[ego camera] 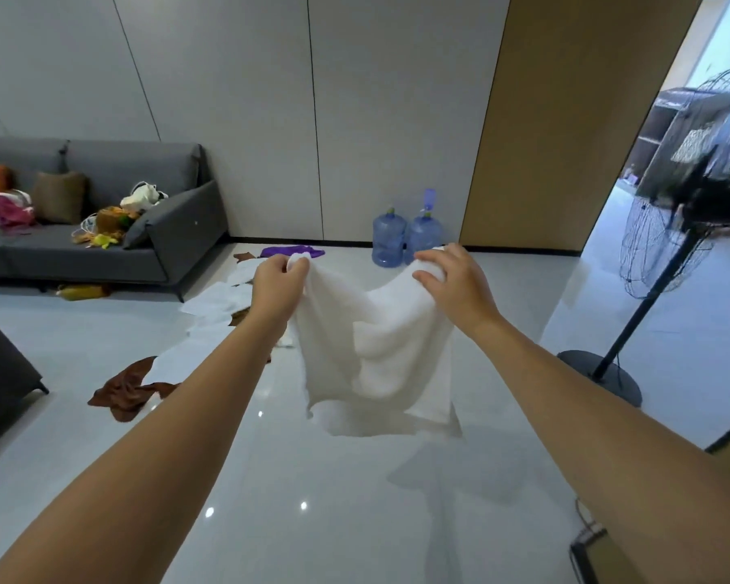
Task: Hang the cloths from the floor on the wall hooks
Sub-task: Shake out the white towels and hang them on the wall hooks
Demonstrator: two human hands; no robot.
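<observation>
A white cloth [371, 356] hangs spread in the air in front of me. My left hand [277, 284] grips its top left corner. My right hand [452, 280] holds its top right edge, fingers curled over the fabric. On the glossy floor behind lie more white cloths [218, 303], a brown cloth [129, 387] at the left and a purple cloth [291, 250] near the wall. No wall hooks show in this view.
A grey sofa [102, 233] with cushions and clutter stands at the left. Two blue water bottles [407, 238] stand against the white panel wall. A black standing fan [687, 212] is at the right beside a doorway. A dark furniture edge [1, 373] juts in at far left.
</observation>
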